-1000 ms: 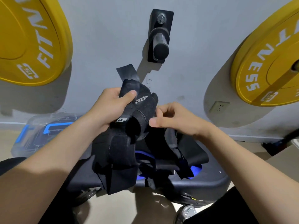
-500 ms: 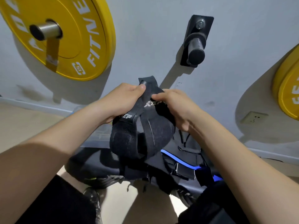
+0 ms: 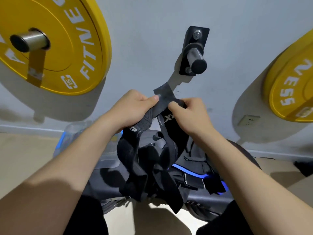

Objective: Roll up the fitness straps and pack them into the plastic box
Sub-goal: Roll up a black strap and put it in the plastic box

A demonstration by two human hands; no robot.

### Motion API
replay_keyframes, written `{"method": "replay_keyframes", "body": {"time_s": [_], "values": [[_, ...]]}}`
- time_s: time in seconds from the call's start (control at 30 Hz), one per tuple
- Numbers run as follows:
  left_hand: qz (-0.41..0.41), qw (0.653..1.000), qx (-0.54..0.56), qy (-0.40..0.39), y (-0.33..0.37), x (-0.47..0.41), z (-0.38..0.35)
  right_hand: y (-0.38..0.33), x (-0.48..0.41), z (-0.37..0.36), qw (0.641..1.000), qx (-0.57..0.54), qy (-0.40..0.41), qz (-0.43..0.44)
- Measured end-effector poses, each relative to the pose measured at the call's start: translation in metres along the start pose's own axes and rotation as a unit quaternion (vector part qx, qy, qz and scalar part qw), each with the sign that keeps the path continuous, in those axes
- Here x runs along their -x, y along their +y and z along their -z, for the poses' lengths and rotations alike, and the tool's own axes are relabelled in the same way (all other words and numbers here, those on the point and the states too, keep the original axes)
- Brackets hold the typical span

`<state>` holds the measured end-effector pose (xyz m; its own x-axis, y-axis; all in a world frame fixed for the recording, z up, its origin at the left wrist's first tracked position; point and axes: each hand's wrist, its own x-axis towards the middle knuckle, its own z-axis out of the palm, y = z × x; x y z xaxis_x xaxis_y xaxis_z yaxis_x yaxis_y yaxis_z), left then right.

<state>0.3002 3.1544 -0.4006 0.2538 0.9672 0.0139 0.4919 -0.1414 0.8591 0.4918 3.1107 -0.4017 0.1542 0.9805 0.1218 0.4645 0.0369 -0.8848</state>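
A black fitness strap (image 3: pixel 149 160) with white logos hangs in front of me, its loose tail dangling toward my lap. My left hand (image 3: pixel 132 109) pinches its upper end between thumb and fingers. My right hand (image 3: pixel 188 116) pinches the same end from the right, and a short flap sticks up between the two hands. More black and blue straps (image 3: pixel 194 175) lie heaped on a dark surface below. The clear plastic box (image 3: pixel 74 133) with blue trim shows at the left behind my left forearm, mostly hidden.
Yellow weight plates hang on the grey wall at the upper left (image 3: pixel 55 43) and at the right (image 3: pixel 294 82). A bare black wall peg (image 3: pixel 196 55) juts out between them. A wall socket (image 3: pixel 248 120) sits low on the right. Beige floor lies on both sides.
Both hands have raised the strap and shifted their grip to its top end. The strap has unfolded and hangs longer. The view has swung, so both plates show again.
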Motion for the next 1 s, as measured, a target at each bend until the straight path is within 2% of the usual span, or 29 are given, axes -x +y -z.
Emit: {"method": "replay_keyframes", "body": {"time_s": [0.07,0.13,0.2,0.3,0.43,0.53,0.6,0.73,0.83,0.9,0.93,1.0], "values": [[-0.031,0.999,-0.021,-0.008,0.005,-0.004,-0.012,0.005,0.004,0.006,0.985,0.13,0.086,0.078],[-0.067,0.997,-0.031,0.0,0.013,-0.008,-0.021,0.011,0.006,0.015,0.977,0.167,0.077,0.107],[-0.09,0.996,-0.014,0.006,0.02,-0.012,-0.028,0.019,0.008,0.024,0.982,0.159,0.049,0.094],[-0.087,0.995,0.041,0.018,0.028,-0.02,-0.04,0.031,0.01,0.033,0.989,0.128,0.059,0.033],[-0.064,0.991,-0.008,0.116,0.031,-0.03,-0.054,0.035,0.005,0.048,0.993,-0.03,0.082,-0.077],[-0.025,0.992,0.009,0.123,0.023,-0.035,-0.055,0.03,0.003,0.058,0.982,-0.181,0.007,-0.049],[-0.001,0.993,0.052,0.105,0.016,-0.038,-0.053,0.028,0.002,0.057,0.977,-0.208,-0.054,-0.015],[0.046,0.978,0.184,0.091,0.008,-0.04,-0.045,0.031,-0.001,0.051,0.975,-0.151,-0.164,-0.019],[0.081,0.922,0.362,0.11,0.012,-0.034,-0.035,0.031,-0.003,0.044,0.975,-0.085,-0.206,-0.019],[0.106,0.898,0.425,0.05,0.011,-0.029,-0.026,0.028,-0.006,0.036,0.978,-0.115,-0.176,-0.01],[0.113,0.9,0.42,-0.015,0.009,-0.026,-0.021,0.026,-0.007,0.032,0.976,-0.152,-0.156,-0.009],[0.091,0.921,0.344,-0.155,0.002,-0.017,-0.014,0.022,-0.011,0.026,0.964,-0.232,-0.124,-0.024]]}}
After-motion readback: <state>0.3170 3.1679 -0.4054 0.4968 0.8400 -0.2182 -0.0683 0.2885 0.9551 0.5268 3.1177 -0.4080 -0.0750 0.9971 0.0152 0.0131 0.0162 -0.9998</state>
